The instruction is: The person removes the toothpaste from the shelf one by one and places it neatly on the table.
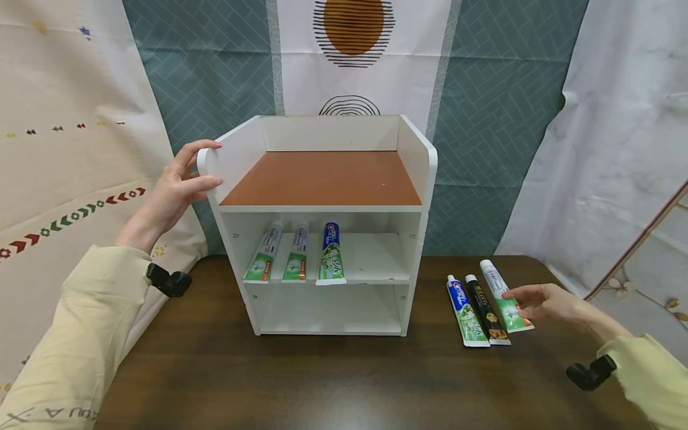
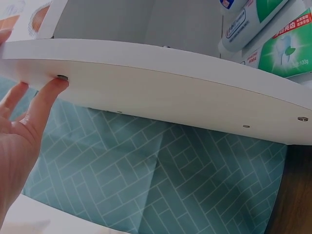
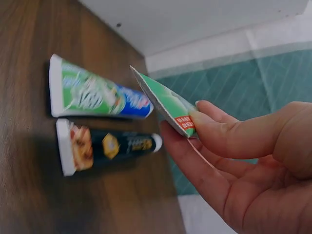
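My left hand grips the upper left side panel of a white shelf unit, fingertips on its outer face in the left wrist view. At the right, my right hand pinches a white-and-green toothpaste tube between thumb and fingers. In the right wrist view that tube's flat crimped end is tilted up. Beside it on the table lie a black toothpaste tube and a blue-and-green toothpaste tube, caps pointing away from me.
The unit's middle shelf holds two white-and-green tubes and a blue-and-green one. Its top board is brown. All stands on a dark wooden table, with patterned cloths hanging behind.
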`<state>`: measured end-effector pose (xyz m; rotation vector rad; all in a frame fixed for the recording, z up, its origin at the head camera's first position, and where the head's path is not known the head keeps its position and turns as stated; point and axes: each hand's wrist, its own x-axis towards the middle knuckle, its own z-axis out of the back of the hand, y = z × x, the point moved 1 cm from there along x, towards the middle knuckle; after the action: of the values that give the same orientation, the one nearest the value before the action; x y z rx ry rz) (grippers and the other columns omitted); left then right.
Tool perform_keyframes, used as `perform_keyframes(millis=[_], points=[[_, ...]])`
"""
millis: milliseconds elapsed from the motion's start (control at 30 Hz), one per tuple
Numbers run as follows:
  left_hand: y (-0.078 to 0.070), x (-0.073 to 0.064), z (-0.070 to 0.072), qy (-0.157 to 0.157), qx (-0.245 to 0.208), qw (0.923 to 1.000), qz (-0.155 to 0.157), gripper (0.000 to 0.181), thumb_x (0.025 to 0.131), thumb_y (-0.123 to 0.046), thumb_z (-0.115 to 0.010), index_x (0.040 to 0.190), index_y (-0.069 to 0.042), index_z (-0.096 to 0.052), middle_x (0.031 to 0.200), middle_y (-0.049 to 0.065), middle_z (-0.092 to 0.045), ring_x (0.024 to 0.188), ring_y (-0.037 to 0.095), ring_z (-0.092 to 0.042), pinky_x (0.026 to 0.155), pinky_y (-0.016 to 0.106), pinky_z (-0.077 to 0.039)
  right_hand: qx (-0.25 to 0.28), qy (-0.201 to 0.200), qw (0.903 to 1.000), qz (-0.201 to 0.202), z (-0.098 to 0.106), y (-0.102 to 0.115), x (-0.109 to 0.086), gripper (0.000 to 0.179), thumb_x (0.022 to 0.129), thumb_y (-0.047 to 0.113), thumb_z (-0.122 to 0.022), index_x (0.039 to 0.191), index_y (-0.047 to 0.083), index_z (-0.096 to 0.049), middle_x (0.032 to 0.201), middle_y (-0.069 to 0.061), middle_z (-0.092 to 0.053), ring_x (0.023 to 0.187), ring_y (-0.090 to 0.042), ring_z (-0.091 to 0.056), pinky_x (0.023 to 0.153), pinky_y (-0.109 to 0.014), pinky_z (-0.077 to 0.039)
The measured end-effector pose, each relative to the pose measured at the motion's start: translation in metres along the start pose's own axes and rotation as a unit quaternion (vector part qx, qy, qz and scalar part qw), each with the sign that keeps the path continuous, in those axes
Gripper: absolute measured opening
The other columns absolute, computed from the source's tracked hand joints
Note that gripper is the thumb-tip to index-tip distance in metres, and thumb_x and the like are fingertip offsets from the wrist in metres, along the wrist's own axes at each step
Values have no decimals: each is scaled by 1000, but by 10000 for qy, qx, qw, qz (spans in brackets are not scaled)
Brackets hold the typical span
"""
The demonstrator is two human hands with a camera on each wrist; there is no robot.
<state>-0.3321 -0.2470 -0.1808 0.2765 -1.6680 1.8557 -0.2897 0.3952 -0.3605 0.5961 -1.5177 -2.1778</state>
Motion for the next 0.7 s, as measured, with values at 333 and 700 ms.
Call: perform_keyframes(millis=[333,700], points=[[1,0,0,-31,-97,9999,-42,50,86,3,-53,130,-20,-46,132,12,-29,104,27,-42,68,26,-48,-343,-293,9983,-359,3,-23,3,37,79,-10,-58,115,-16,-49,108,-22,-53,85,-20,-55,67,-36,-49],[0,0,-1,-47,-58,10000,-14,49,87,2,-53,130,-20,-45,132,12,-30,105,28,-40,69,27,-47,-544,-648,9943,-648,12,-48,5,40,76,-16,-53,113,-24,-38,102,-20,-54,75,-17,-54,62,-32,-48]])
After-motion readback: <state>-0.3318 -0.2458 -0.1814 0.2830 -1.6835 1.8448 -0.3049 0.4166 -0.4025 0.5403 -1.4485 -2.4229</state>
